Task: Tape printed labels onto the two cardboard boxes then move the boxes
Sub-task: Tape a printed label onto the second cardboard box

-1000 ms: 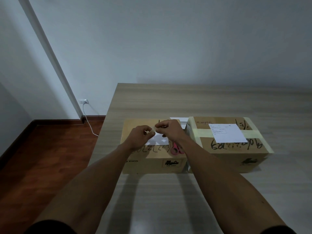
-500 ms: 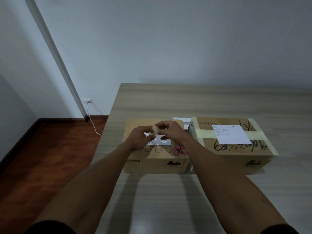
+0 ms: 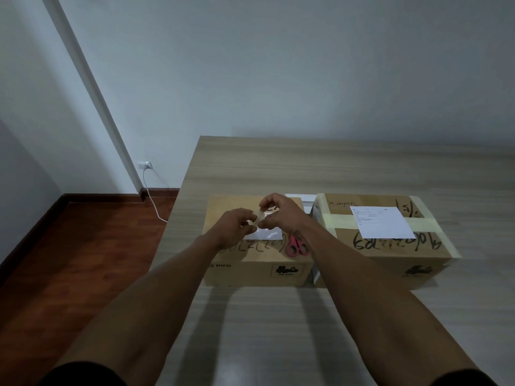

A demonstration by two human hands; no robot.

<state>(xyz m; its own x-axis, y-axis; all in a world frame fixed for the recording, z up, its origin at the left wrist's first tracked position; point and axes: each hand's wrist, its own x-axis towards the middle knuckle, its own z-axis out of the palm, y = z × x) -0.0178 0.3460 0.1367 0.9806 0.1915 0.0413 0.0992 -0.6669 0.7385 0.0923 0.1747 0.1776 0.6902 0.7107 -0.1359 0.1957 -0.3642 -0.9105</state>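
Observation:
Two cardboard boxes stand side by side on the table. Above the left box (image 3: 245, 270) my left hand (image 3: 234, 228) and my right hand (image 3: 281, 214) meet, both pinching a small pale roll of tape (image 3: 258, 217). A white label (image 3: 269, 233) lies on that box, partly hidden under my hands. Pink-handled scissors (image 3: 296, 246) rest on its right side beside my right wrist. The right box (image 3: 390, 257) is wrapped with pale tape bands and carries a white printed label (image 3: 381, 222) on top.
The wooden table (image 3: 334, 168) reaches back to a white wall. White paper (image 3: 302, 196) lies behind the boxes. The table's left edge drops to a reddish floor (image 3: 92, 246), where a white cable hangs from a wall socket (image 3: 145, 164).
My hands have stayed together over the left box, with the fingers shifting on the tape. The camera view has drifted slightly to the left.

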